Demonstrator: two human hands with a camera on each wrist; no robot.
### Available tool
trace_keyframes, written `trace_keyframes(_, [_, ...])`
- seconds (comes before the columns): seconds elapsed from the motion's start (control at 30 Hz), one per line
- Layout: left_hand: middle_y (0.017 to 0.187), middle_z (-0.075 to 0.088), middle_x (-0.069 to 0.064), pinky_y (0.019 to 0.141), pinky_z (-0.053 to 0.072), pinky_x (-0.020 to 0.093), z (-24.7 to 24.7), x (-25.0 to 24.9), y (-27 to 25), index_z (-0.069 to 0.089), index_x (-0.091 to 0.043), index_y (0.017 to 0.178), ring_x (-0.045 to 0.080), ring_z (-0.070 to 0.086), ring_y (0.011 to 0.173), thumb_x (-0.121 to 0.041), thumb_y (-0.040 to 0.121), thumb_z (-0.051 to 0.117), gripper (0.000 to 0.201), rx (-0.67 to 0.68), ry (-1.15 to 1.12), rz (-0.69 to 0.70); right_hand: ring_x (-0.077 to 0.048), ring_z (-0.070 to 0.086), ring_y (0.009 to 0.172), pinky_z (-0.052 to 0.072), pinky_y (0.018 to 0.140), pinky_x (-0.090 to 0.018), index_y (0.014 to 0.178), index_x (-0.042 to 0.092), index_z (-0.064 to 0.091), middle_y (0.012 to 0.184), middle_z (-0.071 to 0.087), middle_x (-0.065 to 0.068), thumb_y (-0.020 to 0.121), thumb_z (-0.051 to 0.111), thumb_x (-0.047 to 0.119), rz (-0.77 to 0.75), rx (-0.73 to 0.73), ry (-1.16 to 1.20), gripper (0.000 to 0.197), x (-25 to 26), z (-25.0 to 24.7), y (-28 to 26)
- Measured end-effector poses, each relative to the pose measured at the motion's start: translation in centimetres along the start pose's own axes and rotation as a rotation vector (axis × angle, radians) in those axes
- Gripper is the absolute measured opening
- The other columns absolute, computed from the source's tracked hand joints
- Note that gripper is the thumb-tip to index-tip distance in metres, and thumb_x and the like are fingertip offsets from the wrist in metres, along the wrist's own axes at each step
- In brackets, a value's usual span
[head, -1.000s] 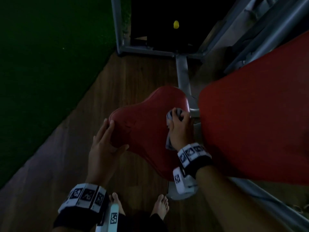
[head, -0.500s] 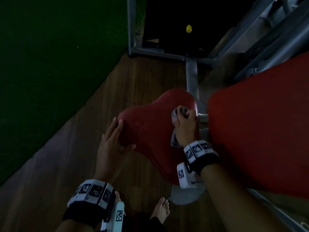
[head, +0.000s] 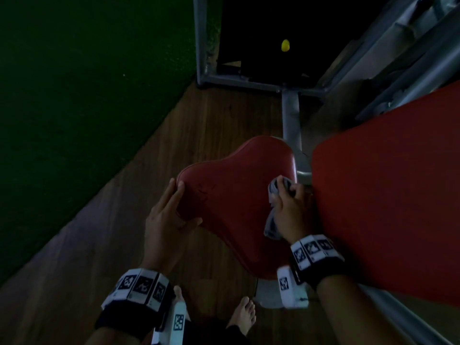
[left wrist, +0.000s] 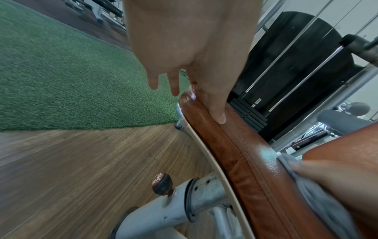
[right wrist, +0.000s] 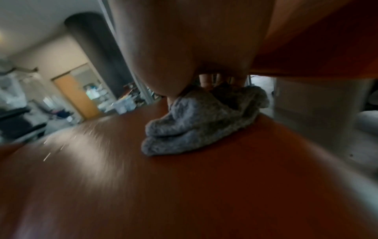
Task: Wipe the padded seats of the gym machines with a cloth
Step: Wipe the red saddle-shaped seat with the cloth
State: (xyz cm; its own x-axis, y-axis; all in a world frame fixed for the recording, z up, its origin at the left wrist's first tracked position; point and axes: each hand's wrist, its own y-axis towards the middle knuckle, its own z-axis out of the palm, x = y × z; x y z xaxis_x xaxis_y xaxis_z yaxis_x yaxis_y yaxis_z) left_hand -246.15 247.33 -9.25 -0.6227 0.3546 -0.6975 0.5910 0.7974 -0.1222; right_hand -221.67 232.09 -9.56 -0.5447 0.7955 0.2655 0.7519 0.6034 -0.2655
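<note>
The red padded seat [head: 234,192] sat just beside the larger red back pad [head: 388,195]. The right hand [head: 290,210] gripped a bunched grey cloth [right wrist: 196,122], fingers curled round it, pressing it on the seat's edge nearest that pad. The left hand [head: 166,217] lay with straight fingers against the seat's opposite edge, thumb [left wrist: 216,103] on top.

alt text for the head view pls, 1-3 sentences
The right hand presses a bunched grey cloth onto a red padded seat near its back edge, while the left hand rests open on the seat's left rim. A larger red pad sits right; wooden floor below.
</note>
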Motion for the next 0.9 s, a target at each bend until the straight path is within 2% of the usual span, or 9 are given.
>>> trace_keyframes(0.13, [0.159,0.021,-0.007,0.103,0.042,0.055,0.2,-0.2,-0.1,0.029,-0.031,0.151,0.018,0.031,0.138,-0.027,0.071,0.084,0.097,-0.004,0.01,-0.008,-0.03,0.037,0.124,0.031,0.103,-0.04,0.15,0.031,0.029,0.143,0.029,-0.006,0.101,0.036,0.038,0.063,0.0,-0.062,0.05,1.8,-0.3,0.7])
trace_keyframes(0.23, [0.159,0.021,-0.008,0.104,0.041,0.051,0.0,-0.3,-0.2,0.03,-0.028,0.151,0.014,0.028,0.138,-0.026,0.071,0.084,0.097,-0.018,0.003,0.012,-0.03,0.032,0.127,0.034,0.106,-0.047,0.148,0.037,0.031,0.146,0.025,-0.003,0.099,0.035,0.04,-0.06,-0.019,-0.005,0.049,1.4,0.7,-2.3])
trace_keyframes(0.37, [0.158,0.025,-0.002,0.098,0.042,0.056,-0.1,-0.3,-0.1,0.033,-0.024,0.15,0.03,0.04,0.135,-0.043,0.071,0.08,0.093,0.002,0.039,0.014,-0.027,-0.001,0.146,0.013,0.116,-0.052,0.145,0.058,0.005,0.16,-0.004,0.006,0.098,0.028,0.05,-0.12,0.085,0.011,0.053,-0.3,1.6,-5.9])
trace_keyframes(0.47, [0.158,0.025,-0.005,0.095,0.042,0.055,-0.2,-0.6,-0.2,0.031,-0.03,0.15,0.032,0.039,0.133,-0.06,0.074,0.063,0.088,0.0,0.063,-0.008,-0.026,-0.017,0.147,0.002,0.117,-0.056,0.141,0.06,-0.008,0.16,-0.019,0.007,0.098,0.02,0.053,-0.066,0.146,0.044,0.052,0.2,1.9,-4.4])
trace_keyframes(0.6, [0.159,0.022,-0.01,0.098,0.035,0.045,0.4,-0.9,-0.9,0.025,-0.037,0.151,0.026,0.032,0.133,-0.049,0.078,0.071,0.087,-0.04,0.09,-0.111,-0.035,-0.002,0.147,0.007,0.115,-0.061,0.149,0.049,0.008,0.163,-0.002,-0.002,0.097,0.021,0.053,-0.101,0.051,-0.099,0.054,2.8,1.4,2.6])
trace_keyframes(0.7, [0.157,0.027,-0.009,0.1,0.032,0.038,1.0,-1.5,-1.8,0.027,-0.033,0.151,0.019,0.031,0.132,-0.05,0.082,0.068,0.082,-0.079,0.034,-0.151,-0.031,-0.007,0.147,0.0,0.115,-0.059,0.147,0.051,0.01,0.162,-0.006,0.004,0.099,0.027,0.052,-0.11,0.129,-0.061,0.051,5.1,0.7,7.8])
trace_keyframes(0.77, [0.149,0.037,-0.011,0.1,0.034,0.034,1.1,-1.7,-1.9,0.036,-0.035,0.144,0.012,0.036,0.128,-0.049,0.083,0.068,0.071,-0.117,-0.059,-0.195,-0.028,-0.004,0.147,0.002,0.116,-0.059,0.144,0.052,0.022,0.161,0.001,0.01,0.098,0.027,0.054,-0.178,0.143,-0.096,0.046,6.7,0.0,9.9])
trace_keyframes(0.87, [0.129,0.047,-0.015,0.093,0.033,0.013,1.1,-1.4,-1.5,0.042,-0.045,0.131,0.006,0.047,0.117,-0.041,0.083,0.07,0.055,-0.162,-0.178,-0.285,-0.025,0.021,0.141,0.013,0.115,-0.051,0.134,0.034,0.049,0.15,0.035,0.003,0.099,0.022,0.049,-0.439,0.235,-0.245,0.047,9.9,-0.7,10.6])
trace_keyframes(0.9, [0.126,0.049,-0.014,0.09,0.029,0.004,0.9,-1.3,-1.5,0.046,-0.039,0.133,0.001,0.049,0.114,-0.036,0.084,0.069,0.054,-0.164,-0.152,-0.259,-0.025,0.031,0.137,0.015,0.113,-0.047,0.13,0.028,0.054,0.142,0.046,0.001,0.1,0.022,0.047,-0.496,0.275,-0.235,0.048,11.2,-0.7,10.3])
